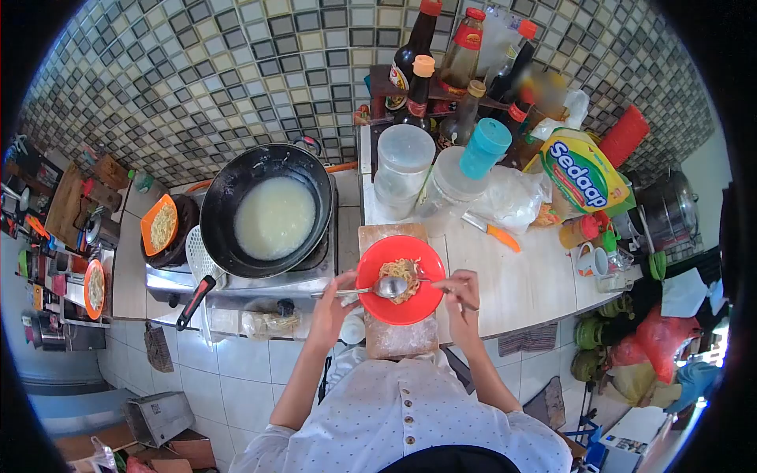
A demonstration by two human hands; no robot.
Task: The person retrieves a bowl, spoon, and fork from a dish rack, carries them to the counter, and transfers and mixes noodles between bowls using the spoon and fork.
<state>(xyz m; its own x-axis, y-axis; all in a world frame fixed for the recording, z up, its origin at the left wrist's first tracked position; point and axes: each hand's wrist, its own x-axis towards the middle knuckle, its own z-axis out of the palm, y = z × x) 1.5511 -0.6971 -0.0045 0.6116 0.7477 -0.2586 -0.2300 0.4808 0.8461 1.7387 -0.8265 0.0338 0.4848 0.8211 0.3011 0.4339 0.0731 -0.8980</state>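
Observation:
A red bowl [430,306] holding noodles [409,271] stands on a worn wooden board [402,337] in front of me. My left hand [336,300], at the bowl's left side, is closed around the handle of a metal spoon [390,287]. The spoon's round head rests over the noodles. On the right side, the fingers of my right hand [460,292] pinch a thin metal utensil, probably a fork [424,279], whose tip reaches into the noodles. Its exact end is too small to make out.
Left of the board, a black wok [264,158] with cloudy liquid sits on the stove [244,292], its handle jutting forward. An orange bowl [147,229] of noodles stands farther left. An orange-handled knife [501,236] lies right of the bowl, near plastic jars [404,169] and bottles [461,59].

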